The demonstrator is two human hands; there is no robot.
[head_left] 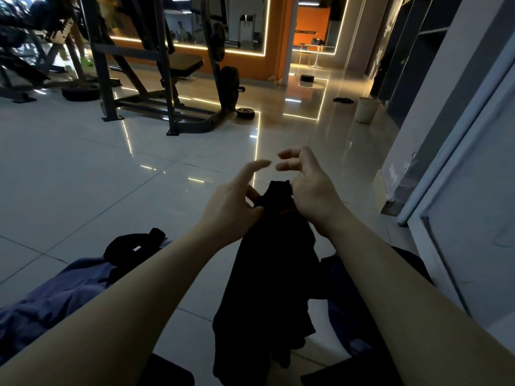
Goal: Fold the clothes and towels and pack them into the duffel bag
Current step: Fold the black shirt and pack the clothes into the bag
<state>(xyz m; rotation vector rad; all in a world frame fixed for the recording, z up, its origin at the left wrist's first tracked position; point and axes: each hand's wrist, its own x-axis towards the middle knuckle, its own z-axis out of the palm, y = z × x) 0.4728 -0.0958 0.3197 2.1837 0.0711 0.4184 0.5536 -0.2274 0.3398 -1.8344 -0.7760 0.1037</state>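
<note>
We hold a black garment (274, 263) up over the tiled floor (83, 174), its top pinched between our left hand (231, 207) and right hand (309, 190), spare fingers (259, 164) spread loose; blue cloth (55, 296) lies below left.

The shiny white tile floor (83, 168) holds blue clothes (55, 296) with a black cloth (131, 246) on top, a gym machine (156, 79), weight plates (80, 91) and a bucket (367, 109).
</note>
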